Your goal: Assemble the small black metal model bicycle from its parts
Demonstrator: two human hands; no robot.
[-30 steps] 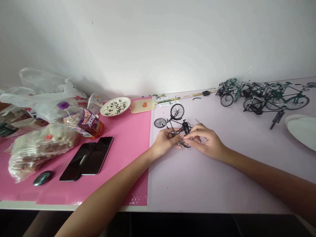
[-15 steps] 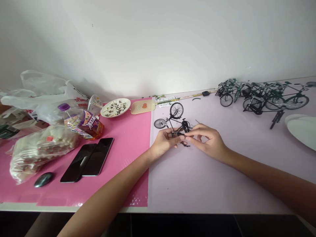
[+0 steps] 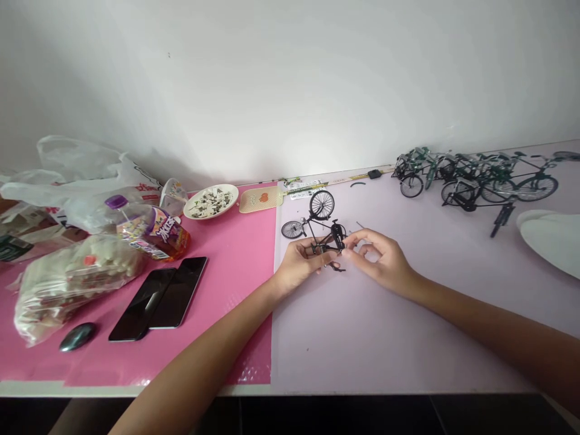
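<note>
A small black model bicycle [image 3: 338,234] is tilted over the pale lilac part of the table, with its two spoked wheels pointing away from me. My left hand [image 3: 299,263] is closed around its frame, thumb on the near side. From the right, the thumb and forefinger of my right hand [image 3: 385,260] pinch close to the bicycle's black chain guard. Whatever small part lies between those fingertips is too small to make out. A thin rod [image 3: 359,225] shows just beyond my right fingers.
Several finished-looking model bicycles [image 3: 493,175] stand at the back right, near white plates [image 3: 550,238]. A plate of small pieces [image 3: 189,211], a drink bottle [image 3: 154,232], two phones [image 3: 179,293], a dark mouse [image 3: 78,336] and a filled plastic bag [image 3: 67,272] lie left.
My right fingertips have shifted slightly along the bicycle, and more of its chain guard shows. The left hand keeps its hold. The whole view has moved a little.
</note>
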